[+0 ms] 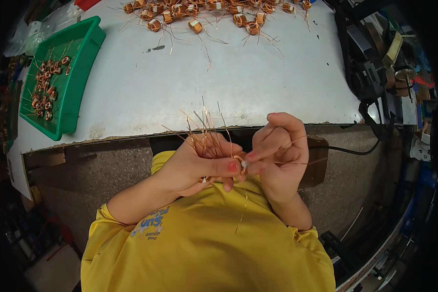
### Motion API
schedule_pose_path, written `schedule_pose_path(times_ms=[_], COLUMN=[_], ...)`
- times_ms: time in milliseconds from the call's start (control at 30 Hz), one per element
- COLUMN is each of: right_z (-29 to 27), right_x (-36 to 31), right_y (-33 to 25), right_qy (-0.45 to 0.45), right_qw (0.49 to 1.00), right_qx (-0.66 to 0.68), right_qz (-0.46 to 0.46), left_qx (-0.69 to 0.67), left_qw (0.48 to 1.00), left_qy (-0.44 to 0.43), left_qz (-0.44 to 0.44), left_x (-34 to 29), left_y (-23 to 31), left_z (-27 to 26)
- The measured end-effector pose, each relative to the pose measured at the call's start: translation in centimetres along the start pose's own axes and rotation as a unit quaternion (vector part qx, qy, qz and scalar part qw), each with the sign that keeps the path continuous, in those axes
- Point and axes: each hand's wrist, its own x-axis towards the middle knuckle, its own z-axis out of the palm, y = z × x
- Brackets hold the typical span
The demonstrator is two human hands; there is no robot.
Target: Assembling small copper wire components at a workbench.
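Observation:
Over my lap, just off the table's front edge, my left hand is closed round several copper-wound coils whose loose wire ends stick up past the fingers. Its thumb presses on one toroidal coil with a white patch, at the fingertips. Another coil peeks out below the palm. My right hand pinches at that toroidal coil with thumb and forefinger, its other fingers curled. Thin copper wires run out past the right fingers, and one wire hangs down in front of the yellow shirt. The right fingertips partly hide the coil.
A green tray holding small copper coils stands on the left of the white table. A heap of larger copper coils lies at the far edge. Black equipment and a cable are on the right.

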Motion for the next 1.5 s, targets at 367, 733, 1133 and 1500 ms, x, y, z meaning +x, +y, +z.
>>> schedule_pose_path(times_ms=[367, 733, 1133, 1500], right_z=[-0.4, 0.5, 0.5, 1.2], right_x=[-0.3, -0.3, -0.9, -0.8], right_y=[-0.7, 0.1, 0.9, -2.1], right_qy=[-0.027, -0.042, 0.032, -0.129], right_qw=[0.972, 0.982, 0.992, 0.931], right_qx=[-0.197, -0.172, -0.117, -0.3], right_qz=[0.123, 0.067, 0.032, 0.163], left_qx=[-0.022, 0.005, 0.013, 0.372], left_qw=[1.0, 1.0, 0.998, 0.922], left_qy=[-0.009, 0.017, 0.057, 0.031], left_qz=[0.009, 0.0, 0.005, 0.1], left_x=[0.1, 0.1, -0.4, -1.9], left_y=[0.3, -0.1, -0.3, -1.0], left_z=[0.8, 0.8, 1.6, 2.4])
